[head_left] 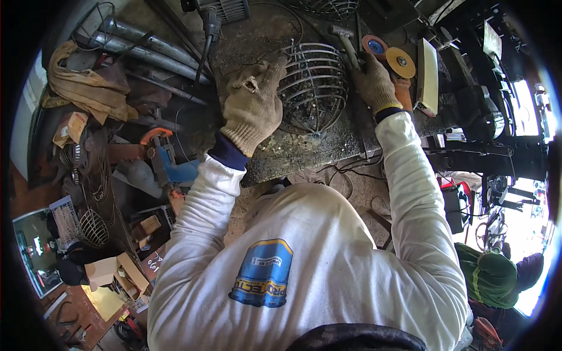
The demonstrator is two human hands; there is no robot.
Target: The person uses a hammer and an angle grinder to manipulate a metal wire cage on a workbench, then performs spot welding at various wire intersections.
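A dome-shaped cage of curved metal bars (314, 72) lies on the dark, grimy workbench (281, 158). My left hand (254, 102), in a beige knitted work glove with a hole in it, is closed at the cage's left rim. To the right of the cage, my gloved right hand (376, 83) wraps round the handle of a hammer (349, 48). The hammer's head points away from me, beyond the cage's far right side, and appears apart from the bars. My right fingertips are partly hidden by the glove's back.
Two round abrasive discs (401, 62) and a long pale box (427, 77) lie right of my right hand. Metal pipes (155, 45) and a crumpled brown cloth (88, 85) are at far left. Cables (345, 172) hang below the bench's near edge. A person in green (492, 272) is at right.
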